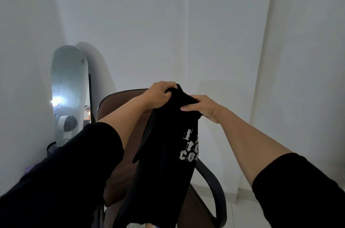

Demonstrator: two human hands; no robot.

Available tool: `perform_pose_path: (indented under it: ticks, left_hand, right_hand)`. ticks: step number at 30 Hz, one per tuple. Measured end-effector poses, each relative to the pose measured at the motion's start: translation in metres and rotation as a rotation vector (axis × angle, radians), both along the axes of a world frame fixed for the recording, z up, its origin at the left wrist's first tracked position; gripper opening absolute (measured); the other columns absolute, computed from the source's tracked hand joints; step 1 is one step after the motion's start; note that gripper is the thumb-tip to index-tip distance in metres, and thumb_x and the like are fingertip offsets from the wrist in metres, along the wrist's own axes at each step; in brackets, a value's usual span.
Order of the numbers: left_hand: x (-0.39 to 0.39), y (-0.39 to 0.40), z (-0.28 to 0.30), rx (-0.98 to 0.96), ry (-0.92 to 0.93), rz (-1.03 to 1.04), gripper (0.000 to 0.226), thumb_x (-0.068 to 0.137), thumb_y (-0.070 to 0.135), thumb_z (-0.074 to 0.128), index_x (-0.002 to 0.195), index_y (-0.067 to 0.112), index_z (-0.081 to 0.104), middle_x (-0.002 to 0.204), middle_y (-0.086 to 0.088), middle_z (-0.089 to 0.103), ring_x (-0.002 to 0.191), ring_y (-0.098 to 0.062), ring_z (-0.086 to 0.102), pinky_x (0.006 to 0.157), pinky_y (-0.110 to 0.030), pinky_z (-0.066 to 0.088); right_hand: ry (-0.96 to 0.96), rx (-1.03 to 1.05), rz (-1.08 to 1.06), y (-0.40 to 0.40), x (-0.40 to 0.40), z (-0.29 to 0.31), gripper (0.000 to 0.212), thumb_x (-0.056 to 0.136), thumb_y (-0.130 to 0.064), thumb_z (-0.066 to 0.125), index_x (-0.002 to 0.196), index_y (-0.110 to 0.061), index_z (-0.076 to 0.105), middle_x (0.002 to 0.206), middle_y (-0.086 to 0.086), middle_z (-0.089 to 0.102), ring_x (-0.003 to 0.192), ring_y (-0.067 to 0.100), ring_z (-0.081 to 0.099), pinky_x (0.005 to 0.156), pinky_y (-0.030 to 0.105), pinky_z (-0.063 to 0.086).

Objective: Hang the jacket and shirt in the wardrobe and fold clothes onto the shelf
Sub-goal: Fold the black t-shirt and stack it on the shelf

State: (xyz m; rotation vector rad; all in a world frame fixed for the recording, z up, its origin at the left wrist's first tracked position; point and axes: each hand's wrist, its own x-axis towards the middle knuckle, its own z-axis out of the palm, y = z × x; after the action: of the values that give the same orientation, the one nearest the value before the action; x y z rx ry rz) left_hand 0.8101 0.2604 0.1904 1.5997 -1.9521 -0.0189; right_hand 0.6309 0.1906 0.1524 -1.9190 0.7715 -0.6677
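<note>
Black sleeves (56,177) cover both of my upper arms, low at 7 and 5 o'clock, closest to me. My bare forearms reach up toward the middle.

My left hand (160,95) is curled tight around the top edge of a black cloth shirt with white letters (168,153). My right hand (203,108) grips the top of the same shirt just beside it, at about 3 o'clock from the left hand. Its thumb lies across the front of the cloth, and its fingers go behind, where I cannot see them.

I hold the shirt up in the air in the middle of my view. It hangs straight down toward 6 o'clock. The white letters sit on its right side.

Behind the shirt stands a brown padded chair with dark curved armrests (119,171). At 9 o'clock a tall rounded mirror (69,93) leans in the corner of the white walls (186,22). A bright light shines in the glass. At 4 o'clock I see pale floor tiles (240,209).
</note>
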Motion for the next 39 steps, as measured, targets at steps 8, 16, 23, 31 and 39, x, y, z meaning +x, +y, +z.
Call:
perform_pose_path:
  ticks: [8, 16, 23, 31, 39]
  left_hand:
    - [0.031, 0.015, -0.026, 0.071, -0.192, -0.002, 0.051, 0.079, -0.004, 0.038, 0.122, 0.023, 0.035, 0.108, 0.005, 0.052, 0.096, -0.018, 0.05, 0.082, -0.027, 0.038]
    - [0.033, 0.026, -0.043, 0.098, -0.378, 0.067, 0.064, 0.084, 0.0, 0.036, 0.124, 0.048, 0.025, 0.114, -0.003, 0.04, 0.084, -0.029, 0.055, 0.08, -0.037, 0.049]
    - [0.041, 0.036, -0.041, 0.058, -0.392, 0.049, 0.076, 0.085, 0.0, 0.041, 0.129, 0.06, 0.029, 0.119, 0.005, 0.031, 0.089, -0.019, 0.051, 0.075, -0.026, 0.048]
    - [0.037, 0.026, -0.028, 0.162, -0.506, 0.178, 0.034, 0.087, 0.002, 0.044, 0.106, 0.024, 0.063, 0.114, -0.008, 0.045, 0.104, -0.03, 0.052, 0.083, -0.032, 0.04]
    - [0.011, 0.025, -0.019, 0.192, -0.051, 0.41, 0.026, 0.092, 0.01, 0.045, 0.111, 0.001, 0.062, 0.117, -0.019, 0.061, 0.111, -0.035, 0.056, 0.088, -0.033, 0.044]
  right_hand:
    - [-0.054, -0.025, -0.047, 0.003, -0.005, 0.014, 0.011, 0.081, -0.005, 0.068, 0.081, -0.012, 0.06, 0.074, 0.001, 0.06, 0.065, 0.014, 0.059, 0.051, 0.017, 0.044]
    - [-0.099, -0.102, -0.049, 0.0, -0.01, 0.017, 0.032, 0.085, 0.003, 0.059, 0.104, -0.022, 0.057, 0.082, 0.003, 0.054, 0.062, 0.016, 0.055, 0.058, 0.024, 0.048]
    - [-0.034, 0.102, 0.129, -0.001, -0.034, 0.022, 0.052, 0.088, 0.015, 0.039, 0.103, -0.024, 0.07, 0.111, 0.008, 0.065, 0.091, 0.017, 0.064, 0.08, 0.022, 0.054]
    - [0.422, -0.203, -0.039, 0.002, -0.028, 0.019, 0.062, 0.081, 0.012, 0.031, 0.087, -0.027, 0.078, 0.114, 0.003, 0.067, 0.109, 0.02, 0.06, 0.101, 0.03, 0.047]
    - [0.27, -0.259, -0.155, 0.009, -0.013, 0.021, 0.064, 0.08, 0.011, 0.027, 0.092, -0.03, 0.075, 0.119, 0.002, 0.064, 0.111, 0.019, 0.058, 0.101, 0.031, 0.046]
